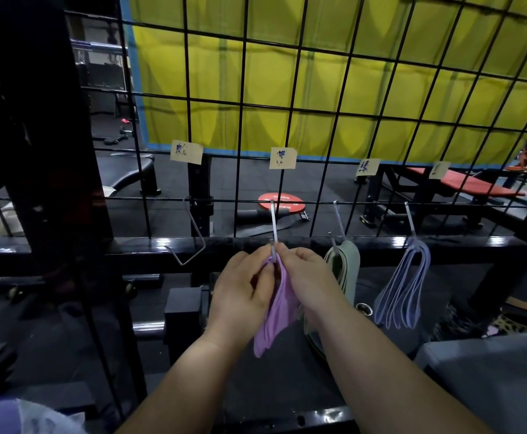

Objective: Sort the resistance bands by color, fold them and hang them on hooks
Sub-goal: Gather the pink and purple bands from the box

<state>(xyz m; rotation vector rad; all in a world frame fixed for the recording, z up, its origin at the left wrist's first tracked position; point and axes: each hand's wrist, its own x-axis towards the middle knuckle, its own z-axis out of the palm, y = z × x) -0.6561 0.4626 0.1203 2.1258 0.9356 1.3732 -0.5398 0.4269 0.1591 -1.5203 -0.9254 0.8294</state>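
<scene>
A black wire grid [291,106] fills the far side of the scene, and a yellow sheet [365,89] is seen behind it. A black rail [137,249] runs left to right beneath the grid.

Both hands are raised in the middle, close together, near the rail. The left hand [240,292] is curled on the upper edge of a purple band [279,311], which is pinched between thumb and fingers. The right hand [310,278] is closed on the same top edge from the right, with thumb and forefinger pinched just at the tip of the second hook [274,225]. The band is folded and hangs down between the wrists; whether it already rests on the hook cannot be told.

To the right, blue bands [403,289] are hung in long loops on the fourth hook [410,218]. Between these and the hands, green bands [346,264] are hung on the third hook [338,222], partly hidden by the right hand. At the left, the first hook [194,239] carries nothing.

Four paper labels are fixed to the grid, one above each hook: [186,152], [282,158], [367,167], [439,169]. Their writing is too blurred to be read.
</scene>
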